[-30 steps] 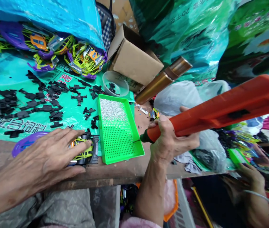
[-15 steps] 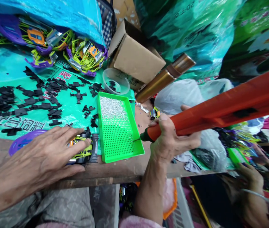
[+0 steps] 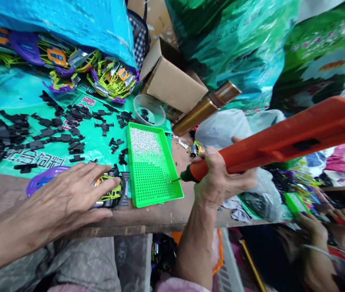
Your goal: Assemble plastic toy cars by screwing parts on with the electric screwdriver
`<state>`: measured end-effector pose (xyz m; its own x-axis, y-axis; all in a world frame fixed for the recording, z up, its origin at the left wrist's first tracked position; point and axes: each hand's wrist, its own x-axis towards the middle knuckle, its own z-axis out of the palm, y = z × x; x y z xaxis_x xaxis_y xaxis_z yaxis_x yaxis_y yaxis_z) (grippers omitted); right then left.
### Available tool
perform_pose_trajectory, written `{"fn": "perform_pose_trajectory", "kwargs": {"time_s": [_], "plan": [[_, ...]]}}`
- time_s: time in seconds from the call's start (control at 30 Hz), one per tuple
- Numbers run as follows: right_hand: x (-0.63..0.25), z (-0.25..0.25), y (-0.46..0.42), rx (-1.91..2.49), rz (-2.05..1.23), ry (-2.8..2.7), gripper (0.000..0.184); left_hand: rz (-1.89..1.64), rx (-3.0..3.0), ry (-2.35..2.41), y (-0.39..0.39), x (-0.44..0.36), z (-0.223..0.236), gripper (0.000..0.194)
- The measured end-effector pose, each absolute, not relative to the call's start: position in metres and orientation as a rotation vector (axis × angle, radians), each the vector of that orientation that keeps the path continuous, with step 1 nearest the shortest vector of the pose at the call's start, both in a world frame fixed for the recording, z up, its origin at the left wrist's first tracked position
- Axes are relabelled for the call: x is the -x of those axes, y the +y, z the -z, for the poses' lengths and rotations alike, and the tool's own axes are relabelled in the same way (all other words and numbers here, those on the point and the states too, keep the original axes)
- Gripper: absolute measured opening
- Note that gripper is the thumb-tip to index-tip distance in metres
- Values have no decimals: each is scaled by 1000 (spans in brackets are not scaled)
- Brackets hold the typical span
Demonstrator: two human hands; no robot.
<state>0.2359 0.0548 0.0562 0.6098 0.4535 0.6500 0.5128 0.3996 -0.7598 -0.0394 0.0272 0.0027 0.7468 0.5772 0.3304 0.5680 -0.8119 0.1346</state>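
My left hand [image 3: 69,198] lies flat with fingers spread on a yellow, black and purple toy assembly [image 3: 111,192] at the wooden table's front edge. My right hand [image 3: 218,180] is wrapped round the front of a long orange electric screwdriver [image 3: 282,140]. Its bit tip touches the right inner edge of a green perforated tray [image 3: 154,174], whose far end holds a heap of small silver screws [image 3: 145,142].
Several black plastic parts [image 3: 47,129] are scattered on a green sheet. Finished toy frames [image 3: 108,79] pile up at the back, beside a cardboard box [image 3: 172,83], a clear bowl [image 3: 149,109] and a bronze flask [image 3: 205,107]. Another person's hand [image 3: 312,231] works at the lower right.
The view has shifted slightly. The screwdriver tip has edged a little along the tray's right edge; my left hand stays on the toy.
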Motion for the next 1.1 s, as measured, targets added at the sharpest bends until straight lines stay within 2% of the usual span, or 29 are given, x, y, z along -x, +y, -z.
{"fn": "perform_pose_trajectory", "kwargs": {"time_s": [0.17,0.3,0.47,0.63,0.87,0.93,1.1], "plan": [[-212,-94,51,1116,2,-975,36,-553,-2822,997,26,37,-1,44],[-179,-116,46,971,-267,-940,34,-525,-2823,995,24,33,-10,44],[-146,-118,39,881,-520,-1140,4,-455,-2698,1064,24,30,-17,55],[-123,-108,44,863,-652,-1118,10,-418,-2607,1071,22,32,-20,50],[-117,-102,53,846,-606,-1057,4,-379,-2586,1065,23,30,-31,42],[-121,-104,50,875,-627,-1046,9,-403,-2591,1056,23,31,-30,41],[-131,-107,39,842,-643,-1118,7,-468,-2644,1057,22,31,-21,49]]}}
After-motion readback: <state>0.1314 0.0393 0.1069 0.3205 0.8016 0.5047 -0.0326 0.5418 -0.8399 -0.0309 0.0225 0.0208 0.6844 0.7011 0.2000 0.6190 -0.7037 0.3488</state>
